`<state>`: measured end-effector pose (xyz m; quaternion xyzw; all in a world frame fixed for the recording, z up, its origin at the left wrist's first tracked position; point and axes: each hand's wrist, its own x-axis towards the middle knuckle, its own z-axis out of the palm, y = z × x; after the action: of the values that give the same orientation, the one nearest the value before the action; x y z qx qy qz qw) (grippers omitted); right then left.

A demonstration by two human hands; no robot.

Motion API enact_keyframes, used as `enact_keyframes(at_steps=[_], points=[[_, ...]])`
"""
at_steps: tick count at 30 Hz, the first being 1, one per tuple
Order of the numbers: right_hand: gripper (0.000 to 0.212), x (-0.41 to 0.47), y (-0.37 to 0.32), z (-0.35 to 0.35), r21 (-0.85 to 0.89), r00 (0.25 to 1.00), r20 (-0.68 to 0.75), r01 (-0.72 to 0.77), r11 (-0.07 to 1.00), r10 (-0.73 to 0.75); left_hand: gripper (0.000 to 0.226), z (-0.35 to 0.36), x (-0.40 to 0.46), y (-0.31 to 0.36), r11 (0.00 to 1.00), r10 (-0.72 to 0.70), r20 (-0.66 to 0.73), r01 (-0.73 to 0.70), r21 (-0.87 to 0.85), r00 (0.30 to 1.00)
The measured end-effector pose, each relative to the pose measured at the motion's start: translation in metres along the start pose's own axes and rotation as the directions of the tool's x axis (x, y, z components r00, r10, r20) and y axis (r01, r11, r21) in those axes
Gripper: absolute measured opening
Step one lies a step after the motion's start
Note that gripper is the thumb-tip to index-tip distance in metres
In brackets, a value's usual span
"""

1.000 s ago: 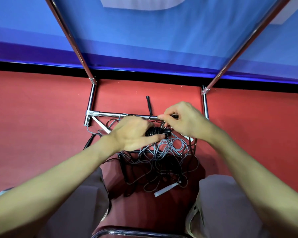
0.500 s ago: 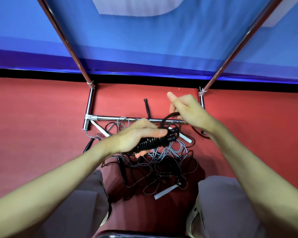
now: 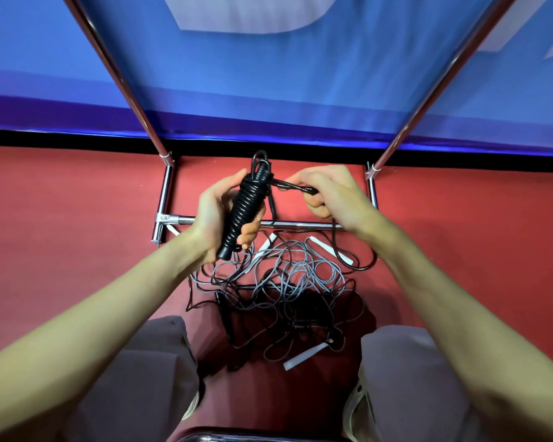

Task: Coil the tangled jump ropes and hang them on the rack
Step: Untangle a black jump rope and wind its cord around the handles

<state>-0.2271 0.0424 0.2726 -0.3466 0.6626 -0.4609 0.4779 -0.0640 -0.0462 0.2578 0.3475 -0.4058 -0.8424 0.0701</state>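
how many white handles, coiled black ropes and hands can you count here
white handles: 4
coiled black rope: 1
hands: 2, the left hand and the right hand, both holding that rope
total: 7

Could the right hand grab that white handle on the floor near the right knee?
Probably not right now. The right hand is busy pinching the black rope from the bundle the left hand grips. The white handle lies uncovered, so it could once freed.
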Motion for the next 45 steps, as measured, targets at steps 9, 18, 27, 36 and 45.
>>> enact_keyframes(at_steps=[9, 18, 27, 36, 45], points=[[0.053, -0.007, 0.006, 0.020, -0.369, 0.967, 0.030, 0.245, 0.896, -0.252, 0.061, 0.007, 0.012, -0.007, 1.000, 0.030, -0.190, -0.028, 0.010, 0.981], [0.070, -0.012, 0.011, 0.021, -0.247, 0.986, -0.141, -0.118, 0.962, 0.084, 0.062, 0.013, 0.013, -0.019, 0.554, 0.358, -0.211, -0.025, 0.832, 0.910], [0.058, -0.009, 0.017, 0.016, -0.196, 0.980, -0.142, -0.163, 0.967, 0.136, 0.019, 0.018, 0.006, -0.030, 0.343, 0.156, -0.003, -0.051, 0.938, 0.988], [0.050, 0.001, 0.013, 0.028, -0.016, 0.972, -0.233, -0.035, 0.999, 0.030, 0.039, 0.023, 0.000, -0.034, -0.244, 0.695, 0.129, 0.063, 0.968, 0.708], [0.034, -0.002, 0.006, 0.016, 0.243, 0.985, -0.169, 0.019, 0.970, 0.023, 0.050, 0.016, 0.004, -0.011, 0.582, 0.434, -0.037, -0.248, 0.775, 0.900]])
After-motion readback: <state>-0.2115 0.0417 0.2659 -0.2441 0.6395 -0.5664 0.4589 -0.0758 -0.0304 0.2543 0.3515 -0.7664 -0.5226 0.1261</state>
